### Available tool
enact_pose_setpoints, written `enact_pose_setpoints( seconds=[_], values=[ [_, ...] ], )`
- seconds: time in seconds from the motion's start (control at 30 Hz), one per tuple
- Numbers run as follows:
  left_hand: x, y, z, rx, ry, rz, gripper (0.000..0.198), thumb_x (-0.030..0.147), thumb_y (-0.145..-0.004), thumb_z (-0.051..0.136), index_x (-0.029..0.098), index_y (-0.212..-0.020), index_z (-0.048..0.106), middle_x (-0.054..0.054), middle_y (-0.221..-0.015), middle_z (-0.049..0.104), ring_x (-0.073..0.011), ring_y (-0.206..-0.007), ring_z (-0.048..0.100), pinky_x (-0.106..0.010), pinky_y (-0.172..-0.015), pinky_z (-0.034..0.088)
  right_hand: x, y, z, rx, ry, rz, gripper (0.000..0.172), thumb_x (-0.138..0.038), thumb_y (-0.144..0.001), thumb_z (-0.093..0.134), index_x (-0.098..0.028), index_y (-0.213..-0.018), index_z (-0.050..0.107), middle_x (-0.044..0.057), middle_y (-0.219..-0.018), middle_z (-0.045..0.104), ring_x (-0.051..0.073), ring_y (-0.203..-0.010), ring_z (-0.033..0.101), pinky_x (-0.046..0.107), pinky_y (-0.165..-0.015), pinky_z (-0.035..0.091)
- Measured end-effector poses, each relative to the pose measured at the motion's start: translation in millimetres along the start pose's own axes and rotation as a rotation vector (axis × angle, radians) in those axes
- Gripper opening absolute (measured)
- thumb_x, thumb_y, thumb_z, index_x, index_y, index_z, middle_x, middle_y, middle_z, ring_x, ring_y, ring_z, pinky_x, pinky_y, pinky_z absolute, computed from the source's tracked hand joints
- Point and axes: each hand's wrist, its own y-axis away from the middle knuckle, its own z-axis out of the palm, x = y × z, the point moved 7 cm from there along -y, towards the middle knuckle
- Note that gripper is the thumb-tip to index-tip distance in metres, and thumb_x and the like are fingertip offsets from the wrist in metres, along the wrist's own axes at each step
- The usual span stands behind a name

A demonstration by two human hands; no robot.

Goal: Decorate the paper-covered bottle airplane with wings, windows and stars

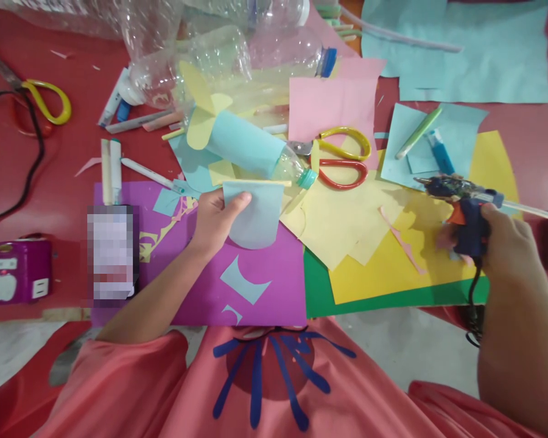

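Observation:
My left hand (pixel 217 222) pinches a light blue paper piece (pixel 256 219) with a rounded lower end, thumb on its face. A thin yellow strip (pixel 260 182) runs along its top edge. On the right, my right hand (pixel 506 240) is wrapped round a dark blue glue gun (pixel 470 225), a glue stick (pixel 530 210) jutting from its back and its nozzle pointing left. Just beyond the paper piece lies a plastic bottle (pixel 296 170) wrapped in blue paper, with yellow paper fins (pixel 201 128) at its far end. Scissors (pixel 342 155) with yellow and red handles lie beside it.
Clear plastic bottles (pixel 274 55) crowd the back. Purple card (pixel 265 304), yellow card (pixel 360 286) and cream paper (pixel 342 219) cover the front. At left are a phone (pixel 112 255), a purple sharpener (pixel 21 271) and more scissors (pixel 50 103). The glue gun's cord (pixel 472 292) hangs over the edge.

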Motion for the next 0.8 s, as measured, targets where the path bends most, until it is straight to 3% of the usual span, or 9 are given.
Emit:
enact_pose_setpoints(
  seconds=[0.1,0.2,0.3,0.37,0.43,0.47,0.6,0.7,0.8],
  values=[
    [-0.2,-0.7,0.1,-0.023,0.022,-0.001,0.039,0.046,-0.069,0.071,0.020,-0.051,0.048,0.004,-0.054,0.039,-0.0086,-0.051,0.036,-0.025,-0.048,0.032,-16.2,-5.1,-16.0,0.119,0.390,-0.006,0.053,-0.063,-0.072,0.065,-0.027,-0.037,0.045,0.005,-0.042,0.039,0.013,-0.039,0.031,0.041,-0.048,0.027],
    [-2.1,-1.1,-2.2,-0.007,0.024,-0.013,0.039,0.045,-0.068,0.072,0.020,-0.052,0.047,0.004,-0.055,0.038,-0.0087,-0.051,0.035,-0.026,-0.048,0.030,-42.8,1.2,-23.5,0.318,0.758,-0.141,0.052,-0.049,-0.077,0.066,-0.029,-0.039,0.037,-0.002,-0.037,0.024,0.011,-0.040,0.013,0.040,-0.051,0.022],
    [-4.7,-0.8,-1.6,-0.014,0.004,-0.035,0.041,0.047,-0.068,0.071,0.021,-0.052,0.044,0.004,-0.055,0.037,-0.0098,-0.052,0.034,-0.028,-0.049,0.029,-66.7,19.9,-10.8,0.484,0.591,-0.362,0.042,-0.040,-0.079,0.063,-0.028,-0.048,0.038,-0.001,-0.039,0.035,0.013,-0.040,0.026,0.040,-0.053,0.030],
    [-5.9,-0.3,0.3,-0.034,-0.004,-0.051,0.042,0.049,-0.067,0.071,0.021,-0.052,0.043,0.003,-0.056,0.037,-0.0105,-0.053,0.034,-0.029,-0.050,0.028,-80.7,30.9,19.4,0.361,0.353,-0.519,0.022,-0.035,-0.081,0.062,-0.026,-0.064,0.051,0.005,-0.058,0.058,0.019,-0.054,0.053,0.037,-0.057,0.041],
    [-6.0,0.1,1.3,-0.041,-0.013,-0.065,0.044,0.051,-0.066,0.072,0.022,-0.051,0.041,0.003,-0.056,0.035,-0.0106,-0.053,0.032,-0.029,-0.050,0.026,-102.4,43.8,61.9,0.163,0.272,-0.710,0.011,-0.033,-0.084,0.059,-0.025,-0.076,0.060,0.008,-0.074,0.067,0.021,-0.066,0.062,0.036,-0.060,0.048],
    [-5.4,0.2,1.5,-0.042,-0.018,-0.068,0.046,0.051,-0.065,0.072,0.022,-0.051,0.039,0.003,-0.056,0.034,-0.0104,-0.053,0.031,-0.029,-0.050,0.025,-116.1,52.4,83.9,0.070,0.265,-0.837,0.009,-0.032,-0.087,0.059,-0.024,-0.083,0.063,0.009,-0.082,0.070,0.023,-0.076,0.066,0.039,-0.071,0.053],
    [-1.8,0.2,1.9,-0.049,-0.031,-0.064,0.047,0.050,-0.064,0.073,0.022,-0.050,0.037,0.003,-0.055,0.032,-0.0092,-0.053,0.029,-0.027,-0.049,0.022,-163.2,71.1,148.0,-0.124,0.228,-1.175,0.017,-0.030,-0.094,0.058,-0.022,-0.108,0.064,0.012,-0.108,0.073,0.030,-0.106,0.067,0.051,-0.095,0.054],
    [-1.5,-0.4,1.8,-0.053,-0.025,-0.074,0.045,0.050,-0.064,0.073,0.020,-0.050,0.042,0.003,-0.056,0.036,-0.0084,-0.051,0.031,-0.026,-0.048,0.024,-183.3,60.3,180.5,-0.257,0.227,-1.202,0.029,-0.033,-0.094,0.061,-0.026,-0.122,0.058,0.010,-0.125,0.066,0.032,-0.124,0.060,0.055,-0.106,0.048],
    [-2.1,-1.4,2.1,-0.054,-0.006,-0.082,0.045,0.051,-0.064,0.076,0.019,-0.050,0.046,0.003,-0.055,0.039,-0.0077,-0.050,0.033,-0.025,-0.046,0.026,-193.6,49.6,205.9,-0.430,0.247,-1.242,0.049,-0.041,-0.089,0.070,-0.029,-0.132,0.050,0.007,-0.126,0.063,0.034,-0.126,0.059,0.058,-0.107,0.047]
  ],
)
